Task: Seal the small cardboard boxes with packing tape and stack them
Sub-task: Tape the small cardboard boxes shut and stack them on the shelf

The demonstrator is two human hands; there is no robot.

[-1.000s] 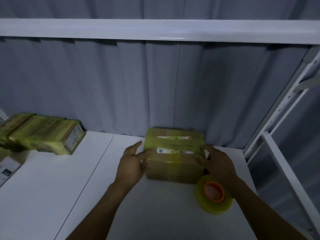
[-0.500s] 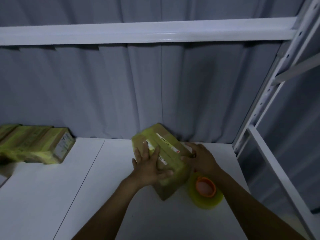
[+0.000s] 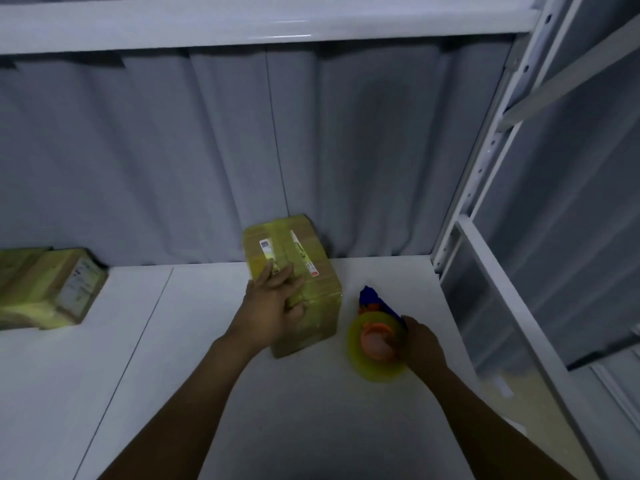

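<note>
Cardboard box [image 3: 304, 261], wrapped in yellowish tape, sits on the white shelf [image 3: 166, 382] w/ its back corner close to the grey curtain [image 3: 207, 150]. Left hand [image 3: 273, 303] lies flat on top of the box, fingers straight, thumb at the front edge. Just right of the box, right hand [image 3: 422, 344] is curled round the tape roll [image 3: 358, 358], yellow w/ an orange core; a blue bit [image 3: 366, 295] sticks out behind the roll. Well left of the box: more taped boxes [image 3: 59, 289], side by side.
</note>
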